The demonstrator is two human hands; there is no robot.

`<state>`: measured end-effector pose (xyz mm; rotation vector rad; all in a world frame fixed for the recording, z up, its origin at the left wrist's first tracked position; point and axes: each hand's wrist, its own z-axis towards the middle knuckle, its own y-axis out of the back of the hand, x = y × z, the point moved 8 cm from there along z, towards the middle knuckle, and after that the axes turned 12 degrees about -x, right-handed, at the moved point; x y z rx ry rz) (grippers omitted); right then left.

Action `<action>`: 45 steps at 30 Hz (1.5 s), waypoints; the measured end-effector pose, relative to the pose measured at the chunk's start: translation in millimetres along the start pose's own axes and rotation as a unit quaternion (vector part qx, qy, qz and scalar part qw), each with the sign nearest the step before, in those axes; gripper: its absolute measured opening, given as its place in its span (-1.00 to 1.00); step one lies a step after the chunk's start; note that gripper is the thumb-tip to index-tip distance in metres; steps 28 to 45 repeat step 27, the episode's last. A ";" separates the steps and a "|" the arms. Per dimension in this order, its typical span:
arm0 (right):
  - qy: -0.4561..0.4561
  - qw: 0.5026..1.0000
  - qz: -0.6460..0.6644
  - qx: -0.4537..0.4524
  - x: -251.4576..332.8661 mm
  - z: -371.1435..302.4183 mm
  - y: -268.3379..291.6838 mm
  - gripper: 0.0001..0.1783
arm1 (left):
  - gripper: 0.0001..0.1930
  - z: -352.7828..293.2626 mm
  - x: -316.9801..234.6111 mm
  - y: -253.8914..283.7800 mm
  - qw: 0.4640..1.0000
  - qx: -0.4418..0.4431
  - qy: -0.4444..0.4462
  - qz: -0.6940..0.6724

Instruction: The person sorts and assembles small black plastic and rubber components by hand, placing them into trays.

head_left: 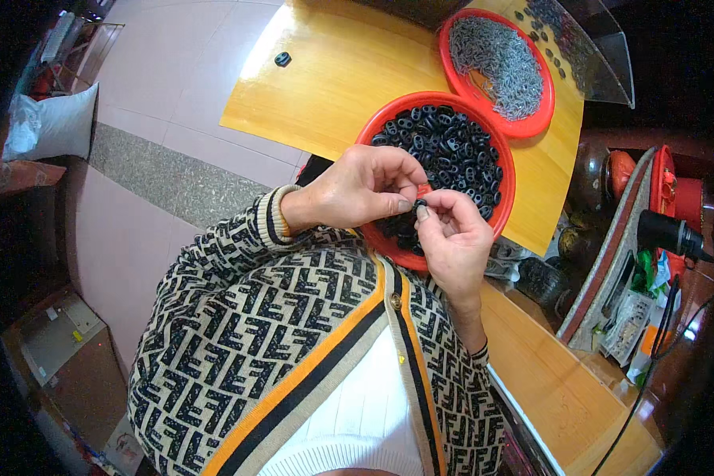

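My left hand (361, 190) and my right hand (454, 238) meet over the near side of a red basin (509, 170). Both are closed, thumbs against forefingers, pinching one small black cord lock part (420, 204) between their tips; the fingers cover much of it. A bit of red shows just above the pinch, and I cannot tell what it is. Beneath my hands the basin holds a heap of black oval cord lock parts (444, 143) with holes in them. Behind it, a second red basin (549, 103) is filled with small silvery springs (500, 67).
The basins stand on a yellow wood-grain table (341, 87); one black part (282, 59) lies alone near its far left. More black parts lie at the back right beside a clear panel (603, 63). Jars, a black cable and clutter crowd the right. A white sack (63, 127) is at left.
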<state>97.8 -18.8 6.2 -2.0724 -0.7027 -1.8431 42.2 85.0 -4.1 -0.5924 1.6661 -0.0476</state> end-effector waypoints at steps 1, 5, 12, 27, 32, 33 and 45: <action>0.019 0.999 -0.029 -0.003 1.2 -0.1 0.8 -0.89 | -0.77 -0.3 -0.2 -0.1 1.000 0.003 -0.003 0.021; 0.043 0.997 -0.070 0.008 1.4 0.5 0.3 -0.91 | -0.79 -0.1 -3.4 -1.1 0.995 0.000 -0.036 0.091; 0.004 0.999 -0.027 0.034 -1.4 1.4 -2.9 -0.95 | -0.81 7.3 -0.2 -3.2 0.991 0.011 -0.016 0.129; -0.079 0.993 0.087 -0.027 -30.4 8.4 32.4 -0.88 | -0.76 -8.3 -35.7 35.5 0.767 -0.086 -0.366 0.519; -0.079 0.993 0.087 -0.027 -30.4 8.4 32.4 -0.88 | -0.76 -8.3 -35.7 35.5 0.767 -0.086 -0.366 0.519; -0.079 0.993 0.087 -0.027 -30.4 8.4 32.4 -0.88 | -0.76 -8.3 -35.7 35.5 0.767 -0.086 -0.366 0.519; -0.079 0.993 0.087 -0.027 -30.4 8.4 32.4 -0.88 | -0.76 -8.3 -35.7 35.5 0.767 -0.086 -0.366 0.519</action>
